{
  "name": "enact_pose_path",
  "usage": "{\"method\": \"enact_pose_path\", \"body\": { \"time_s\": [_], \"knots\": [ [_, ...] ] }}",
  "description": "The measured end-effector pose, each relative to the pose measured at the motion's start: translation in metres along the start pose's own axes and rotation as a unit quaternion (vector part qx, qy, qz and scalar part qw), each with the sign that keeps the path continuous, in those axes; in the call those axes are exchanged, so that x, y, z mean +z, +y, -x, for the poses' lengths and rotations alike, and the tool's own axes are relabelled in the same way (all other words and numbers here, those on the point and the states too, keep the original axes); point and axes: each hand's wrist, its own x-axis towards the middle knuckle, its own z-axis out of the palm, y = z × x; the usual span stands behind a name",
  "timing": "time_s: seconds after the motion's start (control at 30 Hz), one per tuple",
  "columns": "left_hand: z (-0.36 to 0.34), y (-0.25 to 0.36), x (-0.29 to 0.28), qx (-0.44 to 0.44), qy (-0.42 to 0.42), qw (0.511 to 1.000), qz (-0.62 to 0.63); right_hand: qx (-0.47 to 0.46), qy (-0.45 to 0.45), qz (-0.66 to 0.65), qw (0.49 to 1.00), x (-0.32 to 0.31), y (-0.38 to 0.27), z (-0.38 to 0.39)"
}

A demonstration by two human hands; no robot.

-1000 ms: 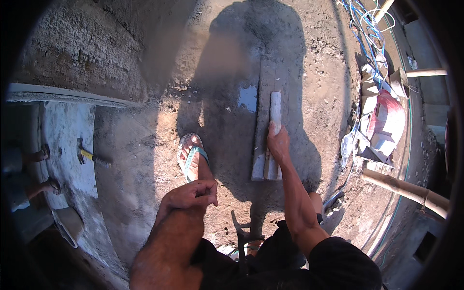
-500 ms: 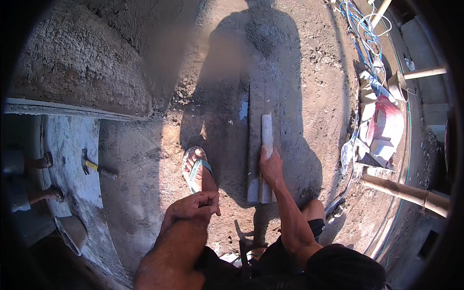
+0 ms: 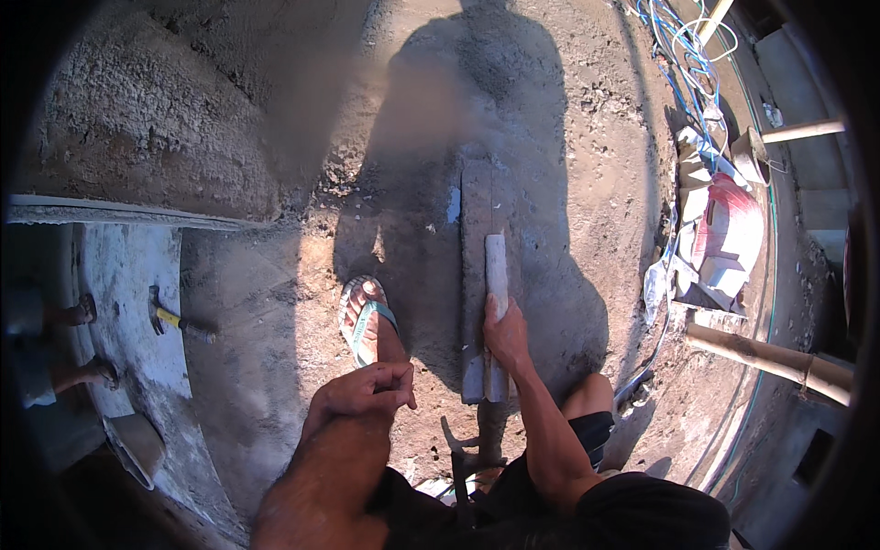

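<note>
The 1 head view, a wide fisheye, looks down from close above the person's left hand [image 3: 365, 389] and right hand [image 3: 507, 335] to the ground [image 3: 607, 197], bending toward its dark rim.

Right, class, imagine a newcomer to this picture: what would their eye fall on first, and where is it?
Most likely the long hand float in the middle, its pale handle gripped by the right hand, within a broad dark shadow. Next, perhaps, the tangle of blue and white cables at upper right, and the yellow-and-black-handled hammer at left.
</note>
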Motion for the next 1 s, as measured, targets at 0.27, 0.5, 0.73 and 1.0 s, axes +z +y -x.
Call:
{"method": "enact_pose_path", "body": {
  "time_s": [0.27,0.5,0.73,1.0],
  "knots": [
    [-0.002,0.002,-0.001,-0.012,0.005,1.000,-0.007,0.028,0.019,-0.046,0.998,-0.002,0.010,-0.005],
    [-0.002,-0.003,-0.008,-0.020,0.004,1.000,0.006,-0.079,0.103,-0.026,0.991,-0.013,0.002,-0.082],
    [0.002,-0.005,-0.008,-0.025,0.005,0.999,0.026,0.011,-0.053,-0.046,0.997,-0.033,-0.071,-0.212],
    [0.005,-0.008,-0.012,-0.024,0.009,0.999,0.032,-0.104,0.099,0.068,0.987,-0.037,-0.070,-0.171]
  ]
}}
